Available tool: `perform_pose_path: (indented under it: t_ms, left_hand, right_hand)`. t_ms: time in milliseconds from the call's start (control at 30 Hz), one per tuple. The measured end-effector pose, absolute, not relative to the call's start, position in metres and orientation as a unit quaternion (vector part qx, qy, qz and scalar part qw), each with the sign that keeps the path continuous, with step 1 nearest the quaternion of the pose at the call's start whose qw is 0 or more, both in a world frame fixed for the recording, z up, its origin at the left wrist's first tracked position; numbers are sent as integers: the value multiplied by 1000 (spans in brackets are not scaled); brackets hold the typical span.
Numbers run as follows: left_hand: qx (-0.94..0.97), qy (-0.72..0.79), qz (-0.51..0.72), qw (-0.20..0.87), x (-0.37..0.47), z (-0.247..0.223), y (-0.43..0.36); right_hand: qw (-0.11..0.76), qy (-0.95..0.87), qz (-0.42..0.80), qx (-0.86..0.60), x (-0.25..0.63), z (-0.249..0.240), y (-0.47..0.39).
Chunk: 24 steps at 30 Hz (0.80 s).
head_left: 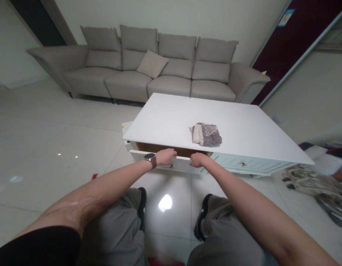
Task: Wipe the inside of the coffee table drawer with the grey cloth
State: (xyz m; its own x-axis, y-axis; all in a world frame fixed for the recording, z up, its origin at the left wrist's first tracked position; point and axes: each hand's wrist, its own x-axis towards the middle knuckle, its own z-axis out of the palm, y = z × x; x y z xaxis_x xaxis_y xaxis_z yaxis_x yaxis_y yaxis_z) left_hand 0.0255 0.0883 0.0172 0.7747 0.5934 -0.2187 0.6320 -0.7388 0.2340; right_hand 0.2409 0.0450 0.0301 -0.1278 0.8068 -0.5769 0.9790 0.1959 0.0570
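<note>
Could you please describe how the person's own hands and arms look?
The left hand is ungloved, with a round, dark-faced watch on a brown strap at the wrist; a black sleeve covers the upper arm. The right hand is ungloved too, with no watch or sleeve in view on that side.

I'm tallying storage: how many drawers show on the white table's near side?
2: an open drawer, left hand and right hand at its front edge, and a closed drawer to its right. Any on other sides may be hidden.
</note>
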Motion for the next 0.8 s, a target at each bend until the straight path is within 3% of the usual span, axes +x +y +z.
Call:
perform_pose_path:
  t_ms: [233,800]
  left_hand:
    - [901,385,-157,125,6,10,95]
    - [924,346,-133,97,12,9,92]
  right_hand:
    - [253,739,-164,603,241,30,39]
    - [251,748,-168,591,240,29,33]
